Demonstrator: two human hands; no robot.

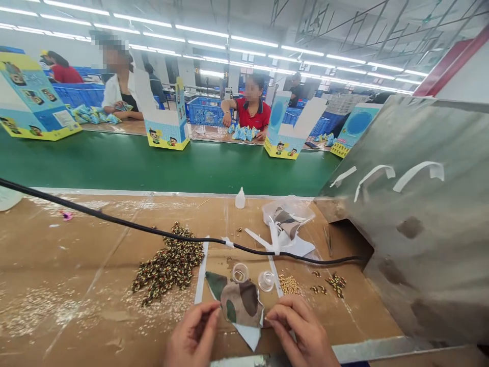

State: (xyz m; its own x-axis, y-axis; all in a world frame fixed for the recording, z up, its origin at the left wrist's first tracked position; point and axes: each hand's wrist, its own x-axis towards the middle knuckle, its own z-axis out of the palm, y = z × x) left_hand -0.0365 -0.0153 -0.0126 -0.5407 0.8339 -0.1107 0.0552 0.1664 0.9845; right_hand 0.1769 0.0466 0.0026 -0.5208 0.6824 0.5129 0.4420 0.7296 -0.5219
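Observation:
My left hand (193,334) and my right hand (301,331) pinch opposite edges of a camouflage-patterned fabric piece (240,303) at the near edge of the cardboard-covered bench (76,311). A white pointed sheet (248,335) sticks out beneath the fabric. Just beyond my fingers stand two small clear plastic cups (240,272) (266,281). To the left lies a heap of brown-and-cream beaded strands (170,265). Loose tan beads (289,284) sit to the right of the cups.
A black cable (183,237) crosses the bench above the beads. Behind it are a clear tub holding fabric (288,211) and a white bottle (240,199). A dented metal sheet (412,214) rises at right. Beyond a green conveyor belt (153,163), printed boxes stand and several co-workers sit.

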